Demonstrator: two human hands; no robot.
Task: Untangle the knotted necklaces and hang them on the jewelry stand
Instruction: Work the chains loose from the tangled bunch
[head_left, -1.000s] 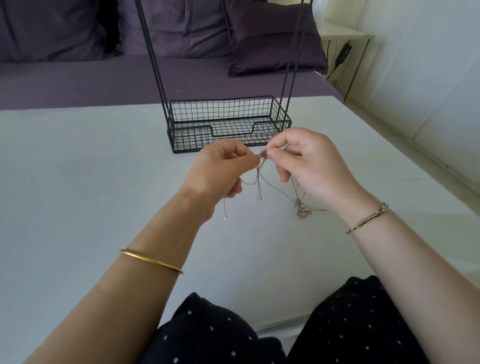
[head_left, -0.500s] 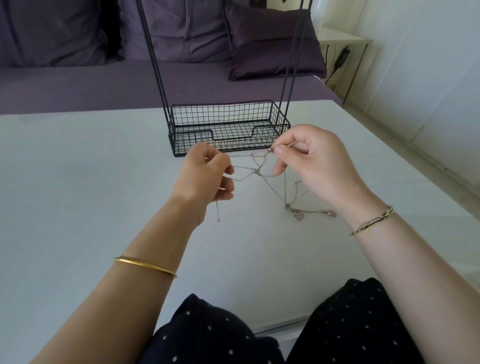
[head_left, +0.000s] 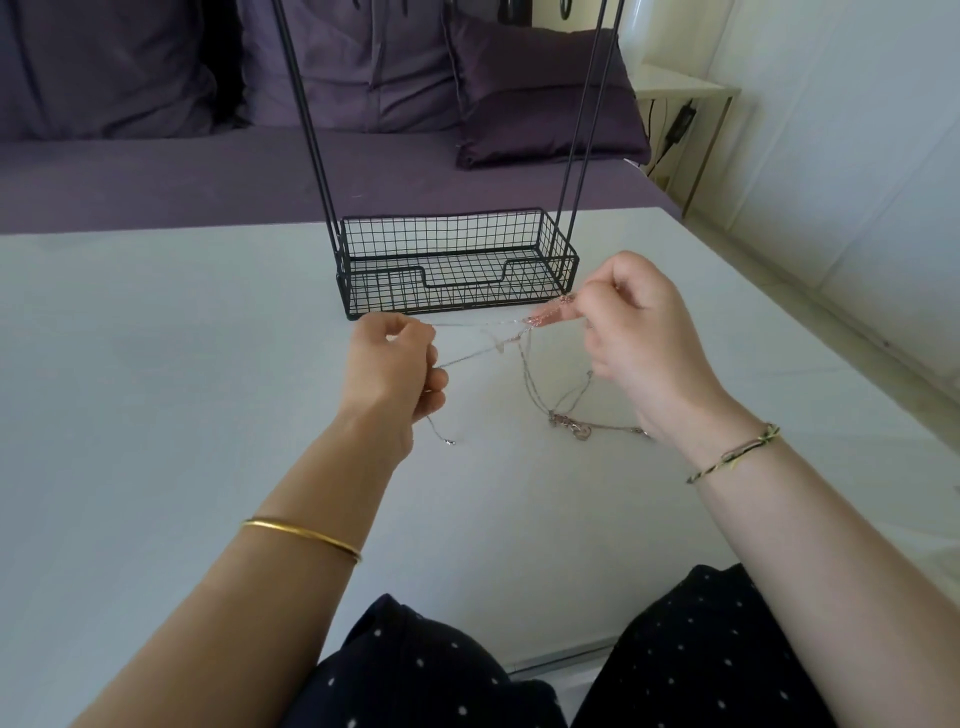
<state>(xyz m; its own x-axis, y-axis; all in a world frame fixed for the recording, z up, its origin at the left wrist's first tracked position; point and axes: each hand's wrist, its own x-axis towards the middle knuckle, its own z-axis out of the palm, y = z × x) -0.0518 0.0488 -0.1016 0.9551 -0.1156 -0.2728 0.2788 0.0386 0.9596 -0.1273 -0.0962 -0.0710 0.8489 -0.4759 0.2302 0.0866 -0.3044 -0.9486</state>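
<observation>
Thin silver necklace chains (head_left: 511, 340), tangled together, stretch between my two hands above the white table (head_left: 156, 415). My left hand (head_left: 397, 371) pinches one strand, and a loose end with a small clasp (head_left: 450, 442) dangles below it. My right hand (head_left: 641, 338) pinches the pinkish knotted part of the chains near its fingertips. More chain hangs down to a small bunch with pendants (head_left: 574, 427) lying on the table. The black wire jewelry stand (head_left: 457, 270), a mesh basket base with tall rods, stands just behind my hands; its top is out of view.
A purple sofa with cushions (head_left: 545, 93) runs behind the table. A small white side table (head_left: 685, 98) with a cable stands at the back right, beside a white wall. My lap in dark dotted cloth (head_left: 675, 654) is at the table's near edge.
My hands have pulled apart, left hand going left and right hand right, and the chains between them are now drawn out wider. The view has tipped down slightly.
</observation>
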